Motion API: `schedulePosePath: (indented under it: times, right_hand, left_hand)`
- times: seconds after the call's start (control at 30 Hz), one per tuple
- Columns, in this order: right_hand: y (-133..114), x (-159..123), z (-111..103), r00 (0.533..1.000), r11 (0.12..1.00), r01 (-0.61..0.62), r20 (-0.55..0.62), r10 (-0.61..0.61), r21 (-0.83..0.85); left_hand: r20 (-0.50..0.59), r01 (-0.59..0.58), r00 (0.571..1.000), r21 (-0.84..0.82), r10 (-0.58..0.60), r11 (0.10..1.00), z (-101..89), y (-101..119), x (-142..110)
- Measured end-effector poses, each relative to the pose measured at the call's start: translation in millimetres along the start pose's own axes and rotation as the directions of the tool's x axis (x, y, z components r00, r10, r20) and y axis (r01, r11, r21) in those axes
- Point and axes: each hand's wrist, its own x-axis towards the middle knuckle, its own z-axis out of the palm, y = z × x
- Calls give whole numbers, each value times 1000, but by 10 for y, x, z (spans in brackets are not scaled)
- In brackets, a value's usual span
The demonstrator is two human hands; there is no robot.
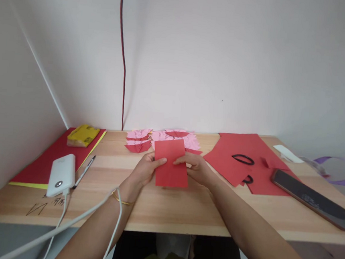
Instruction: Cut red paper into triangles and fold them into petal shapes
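Observation:
A folded red paper sheet (171, 163) stands tilted up over the middle of the wooden table (165, 209). My left hand (145, 169) grips its left edge, thumb on the front. At the sheet's right edge, my right hand (196, 168) pinches it with fingers curled over the front. Just behind the sheet lies a cluster of pink and red folded paper pieces (162, 138).
Loose red sheets (242, 158) with black scissors (242, 159) lie to the right, beside a dark phone (311, 198). On the left are a white power bank (62, 174) with cable, a pen (84, 171), a yellow pack (83, 135) on a red-and-yellow paper stack (44, 164). White walls close in behind.

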Motion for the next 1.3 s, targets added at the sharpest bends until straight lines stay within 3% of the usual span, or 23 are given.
schedulePosePath:
  times: [0.23, 0.37, 0.5, 0.57, 0.73, 0.83, 0.93, 1.13, 1.3]
  right_hand:
    - [-13, 19, -17, 999, 995, -47, 6, 47, 91]
    - [-2, 25, -25, 995, 997, 16, -98, -23, -73]
    - [38, -6, 35, 1000, 970, 15, -2, -16, -242]
    - [71, -21, 69, 1000, 961, 5, 8, -3, -277]
    - [81, -33, 104, 995, 967, -37, -102, 12, -252]
    - [42, -28, 106, 994, 982, 5, -109, -26, -187]
    - [17, -12, 95, 979, 984, 33, -193, -67, -173]
    - [-27, 5, 69, 954, 988, -70, -300, 27, -135]
    - [-75, 1, 105, 930, 980, -158, -352, 105, -123]
  left_hand:
    - [33, 81, 996, -91, -78, 993, 8, -21, -8]
    - [-128, -105, 988, -162, 84, 981, 27, 1, 42]
    - [-262, -193, 955, -200, 137, 961, 33, 36, 78]
    - [-248, -173, 962, -231, 115, 957, 39, 30, 77]
    - [-179, -147, 978, -246, 104, 958, 57, -18, 47]
    - [-192, -117, 979, -241, 71, 963, 63, -34, 37]
    - [-211, -144, 973, -222, 96, 964, 82, -30, 28]
    - [-131, -195, 976, -146, 176, 970, 142, 10, -23]
    - [-72, -195, 980, -180, 185, 964, 177, 31, -56]
